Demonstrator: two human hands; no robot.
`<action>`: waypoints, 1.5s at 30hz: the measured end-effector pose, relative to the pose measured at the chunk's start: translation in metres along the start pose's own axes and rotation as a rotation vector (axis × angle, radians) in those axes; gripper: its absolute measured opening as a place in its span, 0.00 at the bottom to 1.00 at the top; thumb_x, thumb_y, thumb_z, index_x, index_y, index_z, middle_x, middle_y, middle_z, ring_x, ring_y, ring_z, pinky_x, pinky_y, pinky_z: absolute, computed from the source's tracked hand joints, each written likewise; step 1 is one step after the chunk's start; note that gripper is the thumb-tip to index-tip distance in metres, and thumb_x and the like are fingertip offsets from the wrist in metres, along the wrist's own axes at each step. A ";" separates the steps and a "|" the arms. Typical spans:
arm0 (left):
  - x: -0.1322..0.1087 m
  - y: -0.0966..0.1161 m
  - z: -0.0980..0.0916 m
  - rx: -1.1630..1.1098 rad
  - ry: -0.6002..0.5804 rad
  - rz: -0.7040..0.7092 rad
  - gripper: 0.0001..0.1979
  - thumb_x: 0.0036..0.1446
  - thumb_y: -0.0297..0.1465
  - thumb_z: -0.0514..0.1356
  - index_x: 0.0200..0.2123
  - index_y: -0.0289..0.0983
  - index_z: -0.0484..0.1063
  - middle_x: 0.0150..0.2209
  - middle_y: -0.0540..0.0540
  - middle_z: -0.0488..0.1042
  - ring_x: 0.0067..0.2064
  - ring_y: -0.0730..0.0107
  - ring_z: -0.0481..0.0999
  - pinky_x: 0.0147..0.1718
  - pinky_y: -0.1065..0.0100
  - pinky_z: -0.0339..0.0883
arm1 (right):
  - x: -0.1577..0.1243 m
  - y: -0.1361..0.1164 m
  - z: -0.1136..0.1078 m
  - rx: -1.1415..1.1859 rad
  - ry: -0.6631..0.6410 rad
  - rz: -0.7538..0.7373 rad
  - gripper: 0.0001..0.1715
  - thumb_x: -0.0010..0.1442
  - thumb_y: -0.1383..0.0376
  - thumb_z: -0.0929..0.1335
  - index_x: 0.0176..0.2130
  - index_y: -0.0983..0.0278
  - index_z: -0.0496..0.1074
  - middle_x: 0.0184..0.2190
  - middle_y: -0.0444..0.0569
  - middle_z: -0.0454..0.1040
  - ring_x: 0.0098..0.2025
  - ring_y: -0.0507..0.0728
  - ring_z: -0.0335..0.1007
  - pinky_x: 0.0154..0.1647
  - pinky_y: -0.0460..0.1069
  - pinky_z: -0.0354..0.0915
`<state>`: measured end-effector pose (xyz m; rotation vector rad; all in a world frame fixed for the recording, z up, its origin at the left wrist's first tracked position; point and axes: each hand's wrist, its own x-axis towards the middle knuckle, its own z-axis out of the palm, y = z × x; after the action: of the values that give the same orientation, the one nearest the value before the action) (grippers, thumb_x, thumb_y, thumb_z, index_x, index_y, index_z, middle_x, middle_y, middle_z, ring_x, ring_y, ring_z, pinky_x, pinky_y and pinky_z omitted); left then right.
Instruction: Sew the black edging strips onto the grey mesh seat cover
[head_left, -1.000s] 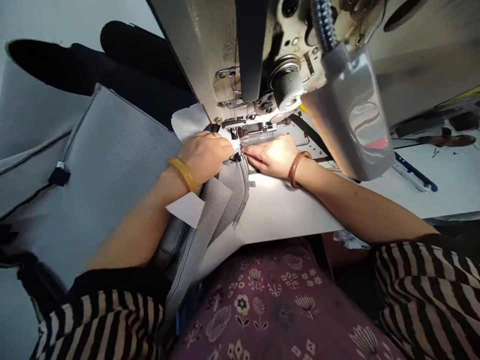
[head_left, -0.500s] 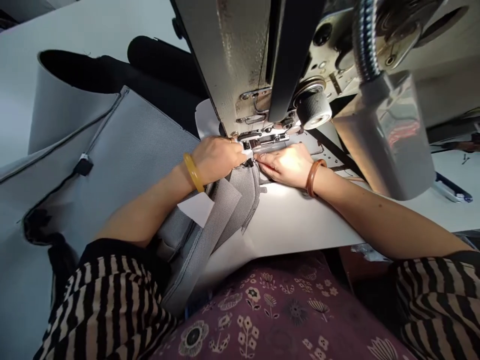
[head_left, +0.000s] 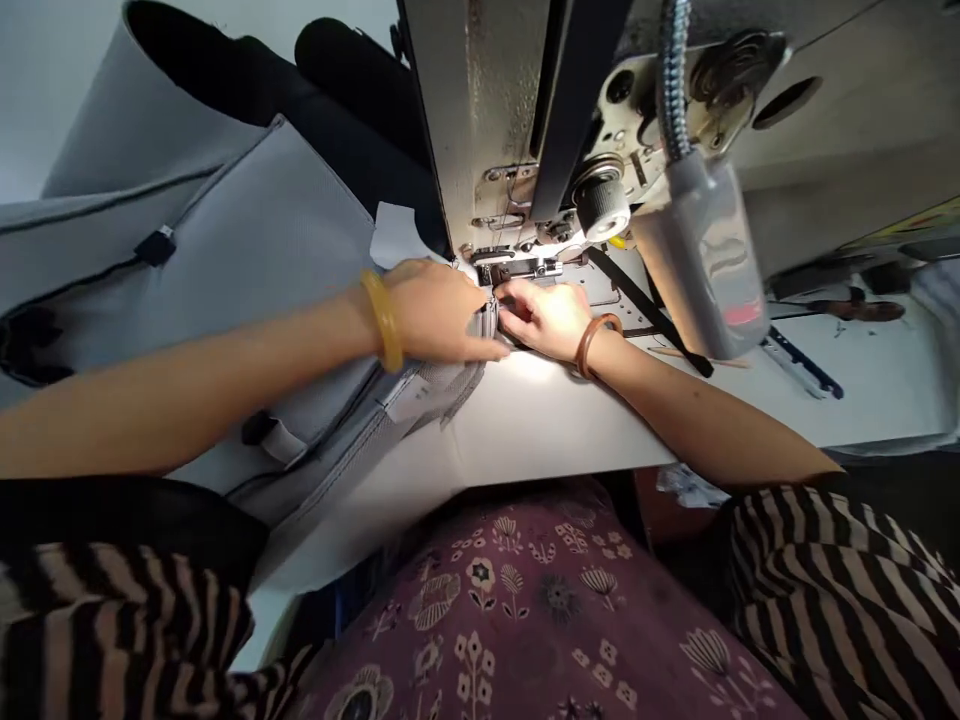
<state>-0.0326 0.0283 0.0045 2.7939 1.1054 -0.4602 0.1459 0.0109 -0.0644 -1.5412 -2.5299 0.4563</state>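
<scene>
Grey woven fabric [head_left: 289, 220], part of a large sewn piece, runs under the presser foot [head_left: 486, 274] of a sewing machine [head_left: 450, 110]. My left hand [head_left: 435, 312] lies palm down on the fabric just left of the foot, fingers stretched and thumb reaching to the right. To the right of the foot, my right hand [head_left: 551, 318] has curled fingers, thumb and forefinger pinched at the fabric's edge. A white label [head_left: 409, 398] shows on a strip below my left hand. The stitching point is partly hidden by my fingers.
A grey lamp [head_left: 712, 255] on a braided neck hangs right of the needle area. On the white table [head_left: 540, 420] at right lie a dark blue cutter [head_left: 804, 362] and thread snips [head_left: 855, 310]. Black material [head_left: 352, 100] is bunched behind the fabric.
My left hand has gone from a closed grip by the foot to lying stretched out. The fabric and label have shifted, and the whole view has turned a little rightward.
</scene>
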 end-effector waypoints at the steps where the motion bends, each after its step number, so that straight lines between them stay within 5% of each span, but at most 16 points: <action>1: -0.004 0.011 0.000 0.060 -0.039 -0.034 0.27 0.56 0.46 0.55 0.49 0.29 0.73 0.44 0.37 0.77 0.47 0.51 0.74 0.51 0.53 0.63 | 0.000 0.001 0.001 0.034 0.015 -0.005 0.24 0.62 0.63 0.60 0.55 0.67 0.69 0.32 0.48 0.79 0.34 0.57 0.73 0.37 0.47 0.61; 6: -0.016 0.042 0.005 0.197 -0.029 -0.143 0.26 0.57 0.36 0.56 0.55 0.25 0.65 0.49 0.32 0.74 0.52 0.50 0.71 0.56 0.50 0.57 | 0.004 0.003 0.001 0.077 0.024 -0.077 0.23 0.60 0.65 0.60 0.52 0.65 0.71 0.30 0.45 0.77 0.32 0.55 0.71 0.38 0.47 0.61; 12: -0.017 0.037 0.006 0.298 -0.041 -0.119 0.15 0.56 0.24 0.53 0.47 0.29 0.69 0.40 0.38 0.76 0.45 0.55 0.73 0.45 0.56 0.61 | 0.006 0.002 0.000 0.094 0.016 -0.059 0.18 0.60 0.63 0.62 0.47 0.65 0.73 0.30 0.44 0.75 0.32 0.53 0.68 0.38 0.47 0.61; 18: -0.021 0.037 0.012 0.281 0.083 -0.116 0.16 0.60 0.18 0.44 0.43 0.28 0.70 0.40 0.37 0.73 0.44 0.59 0.70 0.44 0.58 0.58 | 0.009 -0.001 -0.004 0.219 0.021 -0.005 0.14 0.62 0.63 0.63 0.41 0.66 0.75 0.27 0.43 0.73 0.30 0.51 0.65 0.37 0.47 0.61; 25: -0.025 0.033 0.015 0.160 0.041 -0.289 0.12 0.60 0.34 0.56 0.40 0.32 0.72 0.41 0.37 0.74 0.51 0.46 0.68 0.44 0.52 0.58 | 0.018 -0.001 -0.008 0.380 0.037 -0.026 0.09 0.58 0.69 0.63 0.33 0.66 0.73 0.22 0.40 0.66 0.25 0.49 0.56 0.35 0.47 0.60; 30: -0.019 0.026 0.013 0.078 0.087 -0.335 0.10 0.59 0.26 0.53 0.43 0.30 0.69 0.42 0.36 0.73 0.52 0.49 0.67 0.47 0.50 0.58 | 0.021 0.001 -0.001 0.637 0.114 -0.084 0.06 0.54 0.70 0.62 0.27 0.62 0.66 0.20 0.39 0.59 0.24 0.50 0.50 0.30 0.48 0.56; 39: -0.014 0.021 0.022 0.104 0.085 -0.251 0.17 0.57 0.22 0.50 0.45 0.35 0.74 0.41 0.40 0.72 0.50 0.51 0.68 0.44 0.52 0.58 | 0.014 0.006 -0.004 0.516 0.030 -0.154 0.09 0.54 0.67 0.62 0.25 0.63 0.69 0.19 0.40 0.61 0.23 0.49 0.51 0.32 0.47 0.57; 45: -0.016 0.014 0.020 -0.061 0.083 -0.266 0.16 0.59 0.37 0.57 0.48 0.38 0.73 0.43 0.41 0.74 0.49 0.49 0.70 0.48 0.49 0.59 | 0.014 0.003 -0.008 0.481 -0.056 -0.038 0.05 0.53 0.71 0.65 0.30 0.63 0.71 0.19 0.38 0.62 0.22 0.49 0.52 0.30 0.47 0.58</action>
<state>-0.0389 0.0040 -0.0096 2.6461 1.4919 -0.3280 0.1445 0.0260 -0.0588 -1.3069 -2.2505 1.0242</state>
